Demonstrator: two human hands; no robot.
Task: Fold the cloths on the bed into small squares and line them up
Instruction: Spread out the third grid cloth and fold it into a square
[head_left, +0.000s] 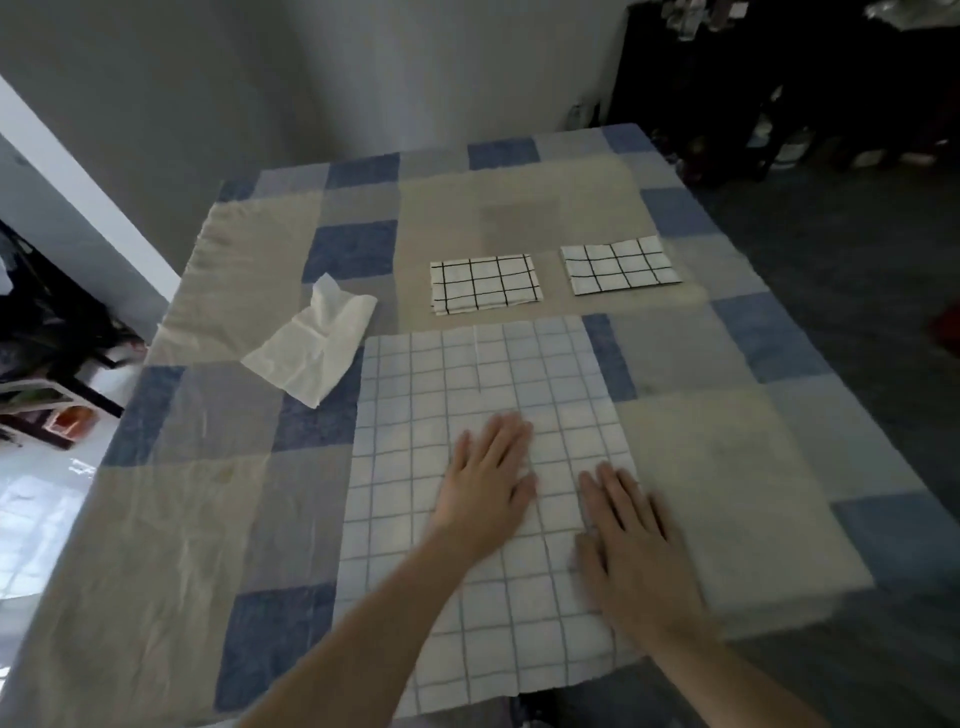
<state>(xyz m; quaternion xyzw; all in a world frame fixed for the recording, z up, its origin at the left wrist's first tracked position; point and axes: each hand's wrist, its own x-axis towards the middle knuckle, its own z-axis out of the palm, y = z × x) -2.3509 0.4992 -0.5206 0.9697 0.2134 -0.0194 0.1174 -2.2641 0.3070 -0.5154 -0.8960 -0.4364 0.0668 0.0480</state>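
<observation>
A large white cloth with a blue grid (415, 395) lies spread flat on the bed in front of me. My left hand (488, 478) presses flat on its middle with straight fingers. My right hand (628, 540) lies flat beside it near the cloth's right edge. Beyond the cloth, two folded white cloths with black grids sit side by side: one (485, 283) at centre, the other (621, 265) to its right. A plain white cloth (317, 345) lies crumpled and unfolded to the left.
The bed wears a patchwork cover (208, 493) of blue, grey and beige squares. Dark furniture (779, 78) stands at the back right, and a black stand with clutter (57, 332) is on the floor at the left.
</observation>
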